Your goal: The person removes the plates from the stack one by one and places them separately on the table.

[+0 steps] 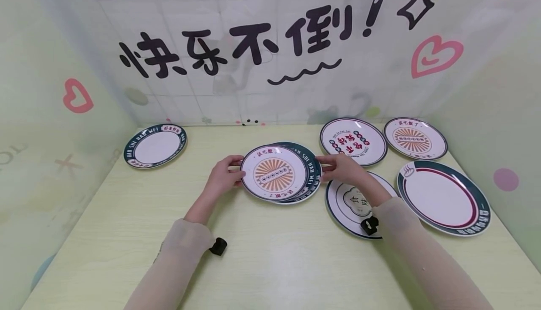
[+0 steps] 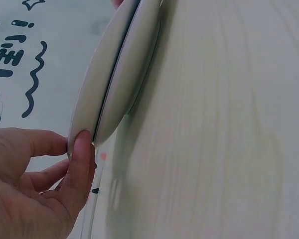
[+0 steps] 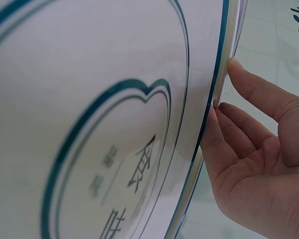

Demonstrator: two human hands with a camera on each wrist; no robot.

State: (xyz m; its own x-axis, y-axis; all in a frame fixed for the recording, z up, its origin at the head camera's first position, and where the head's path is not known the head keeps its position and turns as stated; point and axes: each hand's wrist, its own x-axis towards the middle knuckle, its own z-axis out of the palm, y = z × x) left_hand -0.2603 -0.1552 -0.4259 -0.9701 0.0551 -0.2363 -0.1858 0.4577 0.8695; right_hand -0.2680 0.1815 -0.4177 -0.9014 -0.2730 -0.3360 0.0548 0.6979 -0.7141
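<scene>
In the middle of the table, a white plate with an orange sunburst (image 1: 274, 173) lies over a green-rimmed plate (image 1: 312, 166), shifted a little to the left of it. My left hand (image 1: 224, 177) pinches the sunburst plate's left edge. The left wrist view shows the thumb and fingers of that hand (image 2: 45, 174) on the rim, with the stacked plates (image 2: 114, 74) seen edge-on. At the opposite side, my right hand (image 1: 344, 171) grips the green-rimmed plate's right edge, its thumb and fingers (image 3: 254, 134) at the rim.
Under the right forearm lies a plate with a cloud-shaped emblem (image 1: 352, 204). Behind it are a red-lettered plate (image 1: 338, 134) and another sunburst plate (image 1: 412, 138). A green-rimmed oval plate (image 1: 444, 197) lies far right. Another green-rimmed plate (image 1: 155, 146) sits back left, near the printed wall (image 1: 236, 89).
</scene>
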